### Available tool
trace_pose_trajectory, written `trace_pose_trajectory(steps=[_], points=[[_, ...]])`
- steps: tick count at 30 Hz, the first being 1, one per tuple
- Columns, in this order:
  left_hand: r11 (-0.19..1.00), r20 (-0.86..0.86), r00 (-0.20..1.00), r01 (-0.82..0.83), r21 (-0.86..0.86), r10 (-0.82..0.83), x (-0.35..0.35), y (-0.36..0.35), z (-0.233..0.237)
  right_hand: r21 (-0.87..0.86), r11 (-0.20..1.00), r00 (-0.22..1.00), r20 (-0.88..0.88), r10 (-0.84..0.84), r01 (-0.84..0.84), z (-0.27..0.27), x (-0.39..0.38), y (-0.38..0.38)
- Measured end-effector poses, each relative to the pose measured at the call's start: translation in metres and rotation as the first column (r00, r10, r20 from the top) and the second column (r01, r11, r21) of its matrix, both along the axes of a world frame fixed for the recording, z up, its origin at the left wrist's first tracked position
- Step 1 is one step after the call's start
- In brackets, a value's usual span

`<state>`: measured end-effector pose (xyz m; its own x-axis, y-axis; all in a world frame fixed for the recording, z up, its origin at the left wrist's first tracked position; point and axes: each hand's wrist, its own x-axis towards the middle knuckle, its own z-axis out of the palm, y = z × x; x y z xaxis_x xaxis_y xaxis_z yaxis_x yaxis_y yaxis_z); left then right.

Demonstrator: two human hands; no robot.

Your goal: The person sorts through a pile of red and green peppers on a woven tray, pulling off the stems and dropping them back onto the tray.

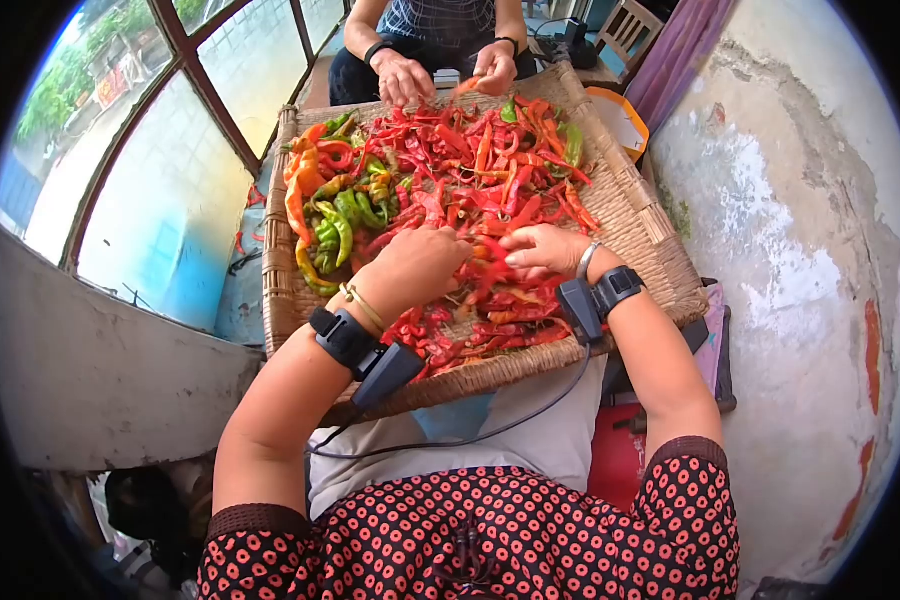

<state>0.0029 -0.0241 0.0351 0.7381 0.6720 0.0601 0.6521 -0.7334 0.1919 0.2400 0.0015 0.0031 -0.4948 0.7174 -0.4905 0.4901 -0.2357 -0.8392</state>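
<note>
A large woven tray (625, 215) holds a heap of red chili peppers (425, 335), with green peppers (345, 220) and orange ones (305, 180) along its left side. Over the middle of the heap is my left hand (425, 262), its fingers bent down among red peppers. Just to its right, my right hand (545, 250) has its fingers curled and pointing left, close to my left fingertips. Both hands are closed around the peppers between them, but the fingertips are blurred, and exactly what each one grips cannot be made out.
Across the tray sits another person, whose two hands (405, 80) are at its far edge. A window (160, 190) is on the left, a rough wall (780, 250) on the right. A dark cable (450, 450) hangs between my wrist devices. A wooden chair (625, 38) stands behind.
</note>
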Motion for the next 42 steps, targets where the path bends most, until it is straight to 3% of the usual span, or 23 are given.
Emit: trace_pose_trajectory(steps=[1, 3, 7, 9, 10, 11, 12, 13, 15, 21, 23, 25, 29, 31, 33, 36, 37, 39, 41, 42], points=[[0.999, -0.04, 0.999, -0.005, -0.042, 0.004, 0.005, -0.003, 0.007, -0.025, 1.0, 0.991, -0.134, -0.012, 0.008, 0.002, -0.007, -0.004], [0.996, -0.08, 0.997, -0.015, -0.087, 0.008, 0.015, -0.007, 0.01, 0.112, 0.993, 0.993, -0.117, -0.024, 0.037, -0.001, -0.013, 0.001], [0.993, -0.11, 0.991, -0.087, -0.084, 0.077, 0.033, -0.013, -0.006, 0.411, 0.852, 0.935, -0.002, -0.354, 0.324, 0.003, 0.006, 0.014], [0.981, 0.196, 0.981, -0.033, 0.191, -0.006, 0.039, -0.015, -0.024, 0.488, 0.796, 0.905, 0.024, -0.424, 0.359, 0.008, 0.026, 0.019], [0.992, 0.137, 0.989, 0.035, 0.118, -0.051, 0.04, -0.017, -0.024, 0.482, 0.798, 0.903, 0.03, -0.428, 0.362, 0.01, 0.039, 0.022], [0.993, 0.14, 0.989, 0.039, 0.11, -0.055, 0.042, -0.019, -0.029, 0.607, 0.783, 0.891, 0.269, -0.365, 0.138, 0.012, 0.051, 0.027], [0.976, 0.203, 0.965, 0.135, 0.174, -0.169, 0.043, -0.022, -0.036, 0.662, 0.741, 0.808, 0.496, -0.319, -0.113, 0.014, 0.058, 0.029], [0.944, 0.256, 0.924, 0.222, 0.244, -0.284, 0.045, -0.023, -0.041, 0.659, 0.743, 0.805, 0.499, -0.32, -0.113, 0.012, 0.062, 0.03], [0.935, 0.222, 0.918, 0.283, 0.213, -0.328, 0.045, -0.021, -0.047, 0.509, 0.809, 0.704, 0.688, -0.175, -0.295, 0.009, 0.066, 0.031], [0.924, 0.073, 0.948, 0.283, 0.256, -0.311, 0.039, -0.016, -0.05, 0.458, 0.815, 0.76, 0.649, -0.033, -0.355, -0.014, 0.052, 0.032], [0.931, 0.112, 0.95, 0.254, 0.263, -0.291, 0.033, -0.01, -0.054, 0.387, 0.845, 0.661, 0.749, -0.053, -0.37, -0.014, 0.048, 0.026], [0.971, 0.082, 0.98, 0.165, 0.174, -0.182, 0.027, -0.007, -0.047, 0.389, 0.841, 0.665, 0.746, -0.046, -0.377, -0.015, 0.049, 0.023], [0.973, 0.142, 0.982, 0.088, 0.212, -0.12, 0.017, 0.0, -0.044, 0.439, 0.822, 0.702, 0.709, -0.069, -0.364, -0.019, 0.039, 0.023], [0.982, 0.156, 0.983, 0.074, 0.173, -0.101, 0.013, 0.003, -0.041, 0.55, 0.805, 0.759, 0.616, -0.212, -0.222, -0.013, 0.03, 0.02], [0.989, 0.131, 0.991, 0.002, 0.148, -0.021, 0.008, 0.006, -0.039, 0.613, 0.761, 0.735, 0.613, -0.29, -0.21, -0.011, 0.028, 0.02], [0.989, 0.098, 0.994, -0.064, 0.133, 0.052, 0.002, 0.012, -0.035, 0.594, 0.714, 0.804, 0.59, -0.075, -0.37, -0.028, 0.03, 0.028], [0.987, 0.106, 0.991, -0.093, 0.134, 0.079, 0.0, 0.015, -0.034, 0.595, 0.715, 0.805, 0.589, -0.075, -0.369, -0.028, 0.028, 0.028], [0.979, 0.158, 0.982, -0.129, 0.159, 0.104, -0.006, 0.02, -0.04, 0.501, 0.786, 0.827, 0.562, 0.024, -0.363, -0.025, 0.026, 0.03], [0.975, 0.176, 0.973, -0.176, 0.135, 0.151, -0.008, 0.022, -0.04, 0.539, 0.778, 0.871, 0.49, 0.023, -0.324, -0.019, 0.03, 0.029], [0.974, 0.164, 0.974, -0.178, 0.138, 0.155, -0.008, 0.022, -0.038, 0.456, 0.874, 0.933, 0.36, -0.009, -0.168, -0.013, 0.032, 0.029]])
